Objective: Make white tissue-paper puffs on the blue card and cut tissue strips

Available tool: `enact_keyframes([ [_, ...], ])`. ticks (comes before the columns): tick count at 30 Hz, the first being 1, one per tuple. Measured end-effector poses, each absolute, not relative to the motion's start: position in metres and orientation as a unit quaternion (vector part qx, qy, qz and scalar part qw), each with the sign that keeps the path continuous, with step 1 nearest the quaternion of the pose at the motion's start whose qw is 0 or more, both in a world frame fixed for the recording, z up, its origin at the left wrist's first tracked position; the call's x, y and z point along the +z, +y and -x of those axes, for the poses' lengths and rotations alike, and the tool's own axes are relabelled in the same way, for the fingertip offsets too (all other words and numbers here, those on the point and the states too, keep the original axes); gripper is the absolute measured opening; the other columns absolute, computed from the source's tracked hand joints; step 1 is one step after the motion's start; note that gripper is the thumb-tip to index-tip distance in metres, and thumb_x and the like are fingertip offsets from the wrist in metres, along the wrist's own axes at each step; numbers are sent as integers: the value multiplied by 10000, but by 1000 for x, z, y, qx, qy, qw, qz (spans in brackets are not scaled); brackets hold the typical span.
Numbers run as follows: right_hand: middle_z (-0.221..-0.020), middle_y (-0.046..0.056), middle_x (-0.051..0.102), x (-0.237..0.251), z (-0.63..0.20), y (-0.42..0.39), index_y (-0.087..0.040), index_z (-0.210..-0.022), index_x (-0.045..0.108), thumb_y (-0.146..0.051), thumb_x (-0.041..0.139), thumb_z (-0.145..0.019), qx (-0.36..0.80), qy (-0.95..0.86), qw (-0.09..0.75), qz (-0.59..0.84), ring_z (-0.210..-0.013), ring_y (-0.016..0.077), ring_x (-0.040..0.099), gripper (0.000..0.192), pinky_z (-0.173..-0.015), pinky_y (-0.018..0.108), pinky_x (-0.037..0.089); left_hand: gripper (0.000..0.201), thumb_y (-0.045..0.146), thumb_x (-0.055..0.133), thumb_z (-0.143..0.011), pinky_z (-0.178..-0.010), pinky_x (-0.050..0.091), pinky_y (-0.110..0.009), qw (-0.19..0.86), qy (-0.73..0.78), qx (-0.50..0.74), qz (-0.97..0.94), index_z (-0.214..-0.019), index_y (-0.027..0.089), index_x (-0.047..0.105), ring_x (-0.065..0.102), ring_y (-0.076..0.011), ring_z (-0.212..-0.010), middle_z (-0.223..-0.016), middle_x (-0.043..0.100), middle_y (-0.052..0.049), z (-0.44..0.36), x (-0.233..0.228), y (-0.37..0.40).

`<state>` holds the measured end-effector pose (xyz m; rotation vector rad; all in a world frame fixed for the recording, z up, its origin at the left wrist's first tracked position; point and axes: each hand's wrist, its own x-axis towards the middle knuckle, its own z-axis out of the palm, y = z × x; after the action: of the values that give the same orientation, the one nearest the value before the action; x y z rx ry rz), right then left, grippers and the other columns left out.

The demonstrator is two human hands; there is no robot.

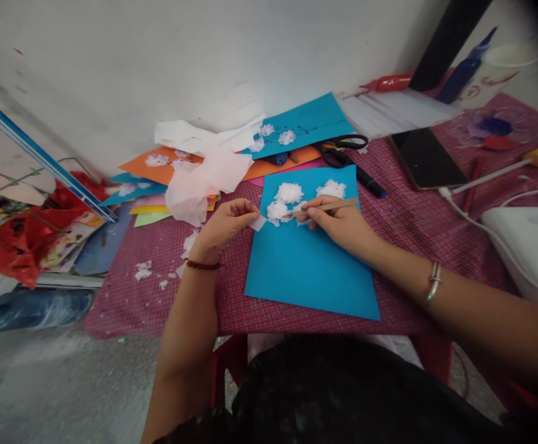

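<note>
A blue sheet of card lies flat on the bench, which is covered by a red checked cloth. Near the sheet's far edge sit several white tufts of crumpled tissue. The left hand pinches a small white scrap of tissue between thumb and fingertips, its grip closed on the scrap just at the sheet's left edge. The right hand holds a thin wooden stick, grip closed around it like a pencil, with the stick's tip touching one of the tufts.

Beyond the sheet lies a loose heap of white tissue paper over orange, blue and yellow sheets of card. Black-handled scissors rest just behind the blue sheet, with a dark marker beside them. Further right lies a phone with a dark screen. Small white scraps dot the cloth to the left.
</note>
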<state>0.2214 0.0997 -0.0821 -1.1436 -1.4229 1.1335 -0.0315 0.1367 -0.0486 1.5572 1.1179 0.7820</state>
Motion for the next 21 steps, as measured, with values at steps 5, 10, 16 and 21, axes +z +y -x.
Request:
enact_keyframes([
  [5, -850, 50, 741, -81, -223, 99, -255, -887, 654, -356, 598, -873, 457, -593, 466, 472, -707, 187, 678, 117, -677, 374, 569, 143, 325, 769, -732, -545, 408, -238, 536, 449, 301, -649, -795, 205, 725, 518, -86, -581, -731, 669, -15, 11, -48, 124],
  [10, -865, 51, 746, -80, -223, 98, -249, -896, 641, -343, 583, -869, 454, -592, 468, 474, -699, 181, 668, 113, -685, 375, 567, 80, 272, 721, -753, -575, 413, -260, 400, 484, 323, -708, -771, 203, 757, 548, -113, -615, -707, 703, -22, -16, -66, 118],
  [16, -838, 50, 734, -78, -224, 98, -246, -878, 628, -323, 587, -868, 442, -579, 484, 485, -664, 186, 657, 88, -673, 382, 549, 60, 205, 709, -733, -617, 455, -269, 355, 525, 346, -691, -758, 198, 763, 592, -132, -646, -720, 726, -19, -20, -83, 125],
  [21, -722, 23, 692, -74, -226, 91, -252, -832, 594, -294, 555, -882, 438, -556, 523, 475, -665, 188, 645, 76, -685, 375, 539, 70, 202, 704, -730, -620, 449, -268, 361, 519, 354, -689, -756, 200, 768, 581, -124, -639, -735, 728, -19, -20, -85, 127],
])
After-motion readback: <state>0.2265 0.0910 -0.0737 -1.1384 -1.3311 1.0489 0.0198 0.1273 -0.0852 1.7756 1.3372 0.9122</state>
